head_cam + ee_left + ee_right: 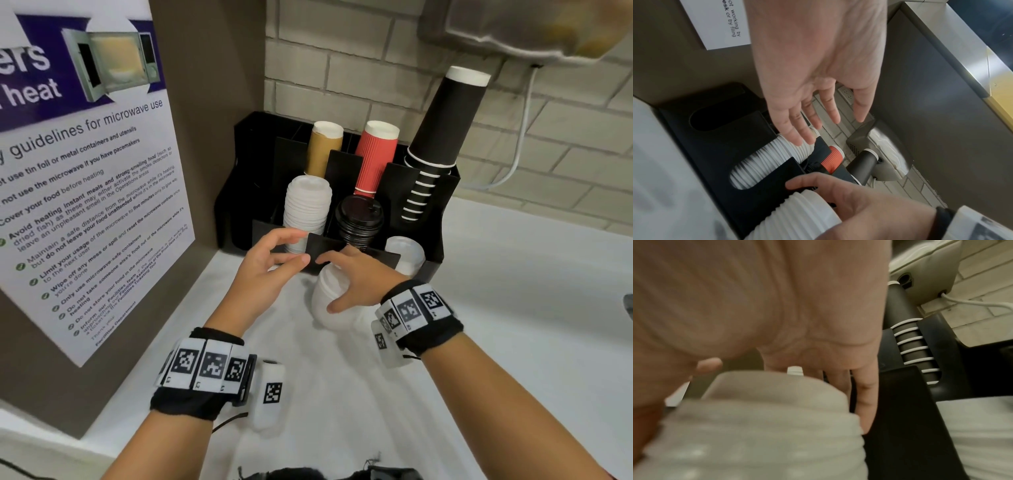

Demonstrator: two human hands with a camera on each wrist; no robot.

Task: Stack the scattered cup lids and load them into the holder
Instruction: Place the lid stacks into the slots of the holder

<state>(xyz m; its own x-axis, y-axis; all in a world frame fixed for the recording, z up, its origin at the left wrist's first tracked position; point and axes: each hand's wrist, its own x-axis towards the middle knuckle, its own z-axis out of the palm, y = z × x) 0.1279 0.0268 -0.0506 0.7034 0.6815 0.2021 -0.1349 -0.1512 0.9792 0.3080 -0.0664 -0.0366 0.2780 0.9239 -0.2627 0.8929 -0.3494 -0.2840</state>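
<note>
Office pantry: microwave-rules poster (85,178), cup holder (442,219)

The white tabletop (513,291) stretched out in front of me, running back to the pale brick wall and into the corner by the brown side panel. Directly on it, pushed into that corner, stood the black plastic compartmented holder (435,240). Just before the holder's front wall, a stack of white plastic cup lids (329,298) lay on its side on the tabletop, under my right grip (356,284).
</note>
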